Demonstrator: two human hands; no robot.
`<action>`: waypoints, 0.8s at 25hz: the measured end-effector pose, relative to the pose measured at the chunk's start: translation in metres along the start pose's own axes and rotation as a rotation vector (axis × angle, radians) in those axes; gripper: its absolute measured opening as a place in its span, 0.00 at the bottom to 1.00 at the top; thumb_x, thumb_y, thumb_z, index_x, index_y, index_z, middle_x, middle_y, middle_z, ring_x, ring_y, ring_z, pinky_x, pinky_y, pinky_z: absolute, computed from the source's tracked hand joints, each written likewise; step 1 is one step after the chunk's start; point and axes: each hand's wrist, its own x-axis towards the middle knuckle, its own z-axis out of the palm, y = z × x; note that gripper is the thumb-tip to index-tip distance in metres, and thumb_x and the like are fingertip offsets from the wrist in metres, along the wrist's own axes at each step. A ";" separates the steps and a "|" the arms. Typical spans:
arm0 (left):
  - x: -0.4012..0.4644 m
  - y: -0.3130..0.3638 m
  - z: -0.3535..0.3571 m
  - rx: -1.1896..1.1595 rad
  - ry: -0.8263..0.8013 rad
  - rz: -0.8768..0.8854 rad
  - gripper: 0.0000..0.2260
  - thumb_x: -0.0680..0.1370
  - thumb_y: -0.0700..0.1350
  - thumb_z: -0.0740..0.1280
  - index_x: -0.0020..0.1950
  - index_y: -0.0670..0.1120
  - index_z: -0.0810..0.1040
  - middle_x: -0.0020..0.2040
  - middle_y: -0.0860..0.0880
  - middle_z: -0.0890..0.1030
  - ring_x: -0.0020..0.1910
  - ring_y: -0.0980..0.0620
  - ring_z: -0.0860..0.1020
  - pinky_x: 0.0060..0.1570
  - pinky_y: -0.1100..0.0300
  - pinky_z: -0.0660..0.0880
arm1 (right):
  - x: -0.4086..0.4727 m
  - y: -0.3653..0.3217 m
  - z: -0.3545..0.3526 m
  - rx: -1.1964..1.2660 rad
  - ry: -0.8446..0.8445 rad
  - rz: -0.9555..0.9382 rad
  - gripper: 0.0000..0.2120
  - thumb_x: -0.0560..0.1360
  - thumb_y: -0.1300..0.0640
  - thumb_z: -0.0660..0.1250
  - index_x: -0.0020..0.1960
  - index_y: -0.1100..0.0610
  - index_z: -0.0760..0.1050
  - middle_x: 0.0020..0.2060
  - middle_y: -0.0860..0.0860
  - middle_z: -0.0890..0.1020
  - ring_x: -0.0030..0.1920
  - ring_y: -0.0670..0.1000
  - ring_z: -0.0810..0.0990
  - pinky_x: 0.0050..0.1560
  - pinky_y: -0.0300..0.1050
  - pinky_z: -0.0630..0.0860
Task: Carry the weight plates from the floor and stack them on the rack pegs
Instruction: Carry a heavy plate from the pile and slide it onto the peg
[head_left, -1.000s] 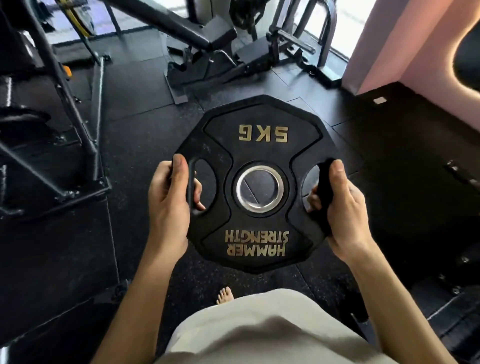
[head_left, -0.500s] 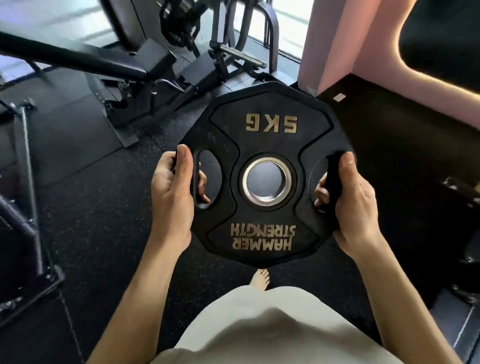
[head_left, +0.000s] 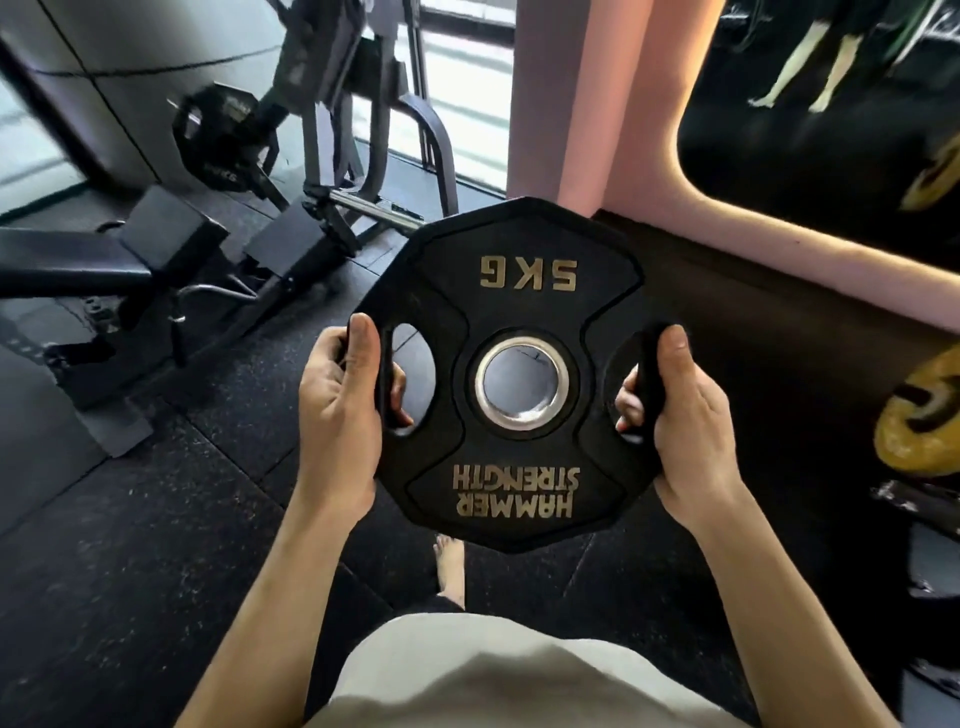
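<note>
5 kg Hammer Strength plate (head_left: 514, 374) is held clear of the rubber floor (head_left: 156, 545), chest-front | left hand (head_left: 340, 410) and right hand (head_left: 685, 415) are curled through opposite grip slots, weight balanced | rack pegs not identified.

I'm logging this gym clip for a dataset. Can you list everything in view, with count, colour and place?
5 kg weight plate: one, black with gold lettering, held at centre.
Bench: one, black, far left.
Machine with loaded plate: one, dark, upper left.
Yellow plate: one, right edge, partly hidden.
Pink wall: upper centre.
Floor mats: black, speckled.
Bare foot: one, below the plate.
Left hand: grips the left handle.
Right hand: grips the right handle.
</note>
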 end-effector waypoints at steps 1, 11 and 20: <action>0.034 -0.004 0.005 -0.003 -0.029 0.003 0.16 0.80 0.57 0.59 0.41 0.46 0.69 0.30 0.49 0.71 0.27 0.54 0.68 0.24 0.63 0.69 | 0.029 -0.001 0.011 0.005 0.022 0.001 0.26 0.70 0.33 0.61 0.39 0.58 0.70 0.26 0.49 0.72 0.27 0.45 0.70 0.25 0.36 0.69; 0.311 -0.028 0.095 -0.023 -0.250 -0.043 0.16 0.79 0.58 0.61 0.40 0.47 0.69 0.32 0.47 0.71 0.29 0.51 0.69 0.26 0.60 0.69 | 0.254 -0.038 0.074 0.057 0.275 0.012 0.27 0.69 0.33 0.61 0.37 0.58 0.71 0.25 0.50 0.73 0.27 0.45 0.71 0.27 0.37 0.70; 0.503 -0.080 0.259 -0.040 -0.366 -0.069 0.16 0.80 0.58 0.61 0.40 0.47 0.68 0.31 0.46 0.69 0.28 0.50 0.66 0.25 0.59 0.66 | 0.476 -0.059 0.035 0.067 0.429 -0.008 0.26 0.71 0.33 0.59 0.38 0.58 0.72 0.25 0.49 0.73 0.26 0.45 0.71 0.28 0.38 0.70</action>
